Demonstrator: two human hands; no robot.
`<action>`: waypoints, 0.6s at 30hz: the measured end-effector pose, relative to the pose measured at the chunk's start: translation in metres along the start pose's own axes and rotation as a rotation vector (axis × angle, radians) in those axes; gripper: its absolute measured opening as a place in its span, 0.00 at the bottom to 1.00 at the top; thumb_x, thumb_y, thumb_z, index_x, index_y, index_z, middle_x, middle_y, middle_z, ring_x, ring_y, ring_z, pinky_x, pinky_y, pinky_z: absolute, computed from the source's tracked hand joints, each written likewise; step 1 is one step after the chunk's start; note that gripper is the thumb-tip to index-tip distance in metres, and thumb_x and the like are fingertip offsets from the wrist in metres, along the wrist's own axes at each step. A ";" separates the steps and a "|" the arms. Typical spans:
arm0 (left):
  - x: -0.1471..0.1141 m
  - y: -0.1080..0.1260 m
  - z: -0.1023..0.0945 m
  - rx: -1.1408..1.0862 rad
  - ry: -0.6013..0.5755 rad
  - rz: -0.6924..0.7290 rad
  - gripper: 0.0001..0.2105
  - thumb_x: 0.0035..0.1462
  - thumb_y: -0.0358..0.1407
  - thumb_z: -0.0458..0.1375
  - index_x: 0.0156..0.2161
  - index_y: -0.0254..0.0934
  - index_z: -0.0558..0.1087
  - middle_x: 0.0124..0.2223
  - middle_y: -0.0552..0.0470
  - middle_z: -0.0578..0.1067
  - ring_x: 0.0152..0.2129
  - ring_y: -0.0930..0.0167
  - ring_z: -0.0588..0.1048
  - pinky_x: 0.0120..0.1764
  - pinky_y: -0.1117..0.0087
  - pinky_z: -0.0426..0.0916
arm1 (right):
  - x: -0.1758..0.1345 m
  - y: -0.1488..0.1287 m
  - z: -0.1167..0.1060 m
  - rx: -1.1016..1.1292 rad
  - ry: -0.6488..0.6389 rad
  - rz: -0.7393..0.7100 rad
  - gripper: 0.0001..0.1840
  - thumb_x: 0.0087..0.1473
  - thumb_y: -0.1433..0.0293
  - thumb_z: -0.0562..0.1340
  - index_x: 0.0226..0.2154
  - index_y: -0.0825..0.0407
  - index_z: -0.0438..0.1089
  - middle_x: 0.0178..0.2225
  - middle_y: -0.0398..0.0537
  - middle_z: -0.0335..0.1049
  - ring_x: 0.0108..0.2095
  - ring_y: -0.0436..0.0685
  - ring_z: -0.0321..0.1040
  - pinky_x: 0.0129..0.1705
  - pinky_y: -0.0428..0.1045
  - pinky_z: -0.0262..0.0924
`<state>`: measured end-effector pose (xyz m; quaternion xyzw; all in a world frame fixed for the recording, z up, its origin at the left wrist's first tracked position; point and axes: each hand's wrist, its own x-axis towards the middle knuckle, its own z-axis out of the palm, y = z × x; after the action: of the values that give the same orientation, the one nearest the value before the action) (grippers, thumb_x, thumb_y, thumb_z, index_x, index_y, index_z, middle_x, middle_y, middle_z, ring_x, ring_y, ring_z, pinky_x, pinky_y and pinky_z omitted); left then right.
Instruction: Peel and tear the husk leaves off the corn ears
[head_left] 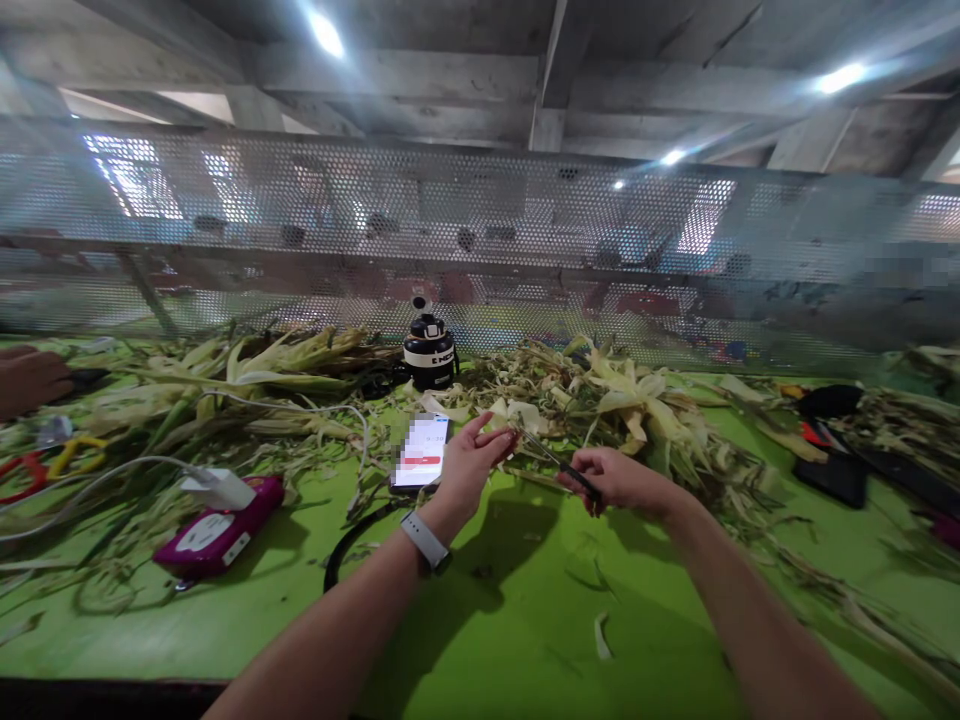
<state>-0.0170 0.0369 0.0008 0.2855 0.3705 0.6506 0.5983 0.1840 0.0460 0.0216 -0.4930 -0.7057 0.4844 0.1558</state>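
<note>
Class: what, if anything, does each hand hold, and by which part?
Right hand: scissors, by the dark handles. Left hand: cannot be told whether it grips husk.

One left hand, one right hand, plus one co-worker's hand. One bottle, one power strip, one watch, one lit phone, one pair of held scissors. Husks? Too many lol.

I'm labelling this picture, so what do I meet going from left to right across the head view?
Another person's hand, magenta outlet box, lit phone, left hand, right hand, black flat object.
</note>
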 end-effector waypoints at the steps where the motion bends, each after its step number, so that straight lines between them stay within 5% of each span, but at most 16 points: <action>1: 0.000 0.000 0.000 0.000 0.000 -0.002 0.26 0.49 0.20 0.60 0.55 0.28 0.62 0.32 0.47 0.80 0.28 0.73 0.78 0.42 0.69 0.71 | 0.000 0.000 0.000 0.000 0.001 0.001 0.22 0.43 0.54 0.66 0.24 0.53 0.60 0.17 0.38 0.65 0.17 0.46 0.62 0.20 0.41 0.56; 18: 0.002 0.000 0.001 -0.009 0.032 0.031 0.29 0.50 0.19 0.59 0.57 0.31 0.60 0.30 0.50 0.80 0.27 0.74 0.78 0.44 0.68 0.71 | 0.001 -0.005 0.006 -0.045 0.060 -0.011 0.23 0.41 0.53 0.66 0.24 0.53 0.60 0.17 0.38 0.64 0.19 0.48 0.65 0.21 0.42 0.55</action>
<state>-0.0168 0.0387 0.0011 0.2781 0.3728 0.6657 0.5835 0.1765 0.0437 0.0228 -0.5070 -0.7141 0.4525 0.1682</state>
